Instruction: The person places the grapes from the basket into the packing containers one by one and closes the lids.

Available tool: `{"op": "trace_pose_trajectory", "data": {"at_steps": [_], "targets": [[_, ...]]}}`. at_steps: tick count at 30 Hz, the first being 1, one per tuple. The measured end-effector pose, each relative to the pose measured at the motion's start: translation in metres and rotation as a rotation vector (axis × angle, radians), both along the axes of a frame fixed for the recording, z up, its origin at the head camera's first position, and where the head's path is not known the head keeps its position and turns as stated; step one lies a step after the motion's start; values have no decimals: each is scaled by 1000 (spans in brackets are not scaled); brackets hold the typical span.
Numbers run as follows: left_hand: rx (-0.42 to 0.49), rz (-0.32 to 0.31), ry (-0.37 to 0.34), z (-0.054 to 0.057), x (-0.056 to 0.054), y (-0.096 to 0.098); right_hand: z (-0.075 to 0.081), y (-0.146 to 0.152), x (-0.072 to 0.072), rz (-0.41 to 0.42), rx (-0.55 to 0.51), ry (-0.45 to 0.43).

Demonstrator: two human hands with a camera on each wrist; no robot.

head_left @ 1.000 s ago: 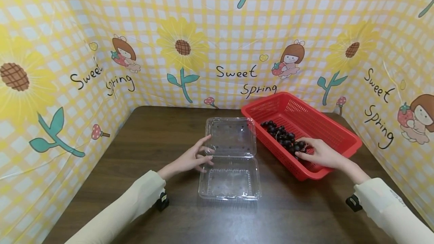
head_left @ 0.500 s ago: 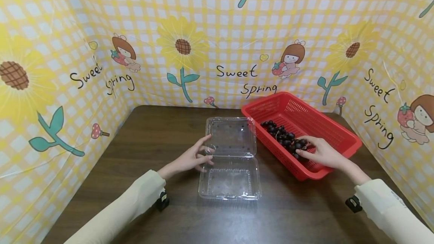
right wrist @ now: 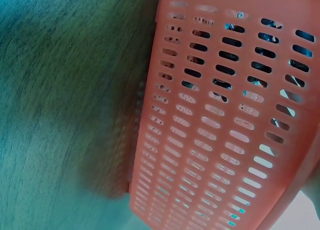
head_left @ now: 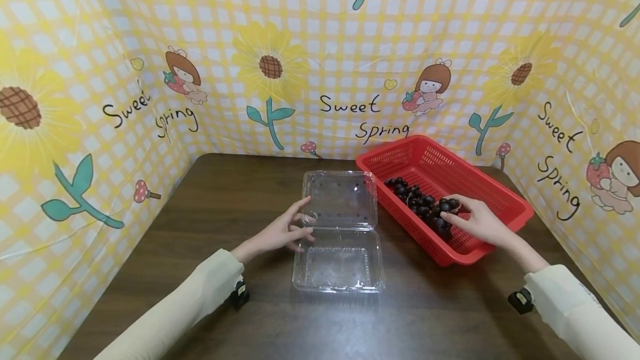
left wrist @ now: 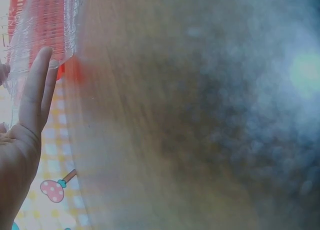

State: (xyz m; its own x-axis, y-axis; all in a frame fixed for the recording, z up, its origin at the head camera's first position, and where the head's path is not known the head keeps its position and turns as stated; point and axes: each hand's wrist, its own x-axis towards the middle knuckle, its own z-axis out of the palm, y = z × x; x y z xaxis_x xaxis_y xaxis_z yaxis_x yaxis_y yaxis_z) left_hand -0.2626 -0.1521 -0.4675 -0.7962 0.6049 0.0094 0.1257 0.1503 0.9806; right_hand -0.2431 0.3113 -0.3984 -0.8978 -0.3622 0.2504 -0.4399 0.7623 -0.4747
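Observation:
In the head view a bunch of dark grapes (head_left: 419, 203) lies along the left side of the red perforated basket (head_left: 482, 179). My right hand (head_left: 477, 221) reaches over the near rim and pinches the near end of the bunch between thumb and fingers. Left of the basket lies a clear plastic clamshell box (head_left: 340, 271), its lid laid back, with nothing in it. My left hand (head_left: 277, 233) rests at the box's left edge near the hinge, fingers spread. The left wrist view shows straight fingers (left wrist: 34, 89) against the clear plastic.
Both containers stand on a dark wooden table (head_left: 225, 193). A yellow checked cloth (head_left: 215, 15) with printed flowers encloses the back and sides. In the right wrist view the basket's slotted wall (right wrist: 192, 155) fills much of the picture and hides the right hand's fingers.
My right hand has risen slightly and shifted a little right, raising the near grapes with it. The left hand and the clamshell box keep their places.

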Motion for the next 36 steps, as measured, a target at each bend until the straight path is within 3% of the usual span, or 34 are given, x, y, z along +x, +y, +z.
{"op": "trace_pose_trajectory", "data": {"at_steps": [16,36], "targets": [[-11,0,-5,1,-1,0,8,-1,0,-62,-90,-49],[-8,-6,2,-1,-1,-1,15,-3,5,-80,-209,66]]}}
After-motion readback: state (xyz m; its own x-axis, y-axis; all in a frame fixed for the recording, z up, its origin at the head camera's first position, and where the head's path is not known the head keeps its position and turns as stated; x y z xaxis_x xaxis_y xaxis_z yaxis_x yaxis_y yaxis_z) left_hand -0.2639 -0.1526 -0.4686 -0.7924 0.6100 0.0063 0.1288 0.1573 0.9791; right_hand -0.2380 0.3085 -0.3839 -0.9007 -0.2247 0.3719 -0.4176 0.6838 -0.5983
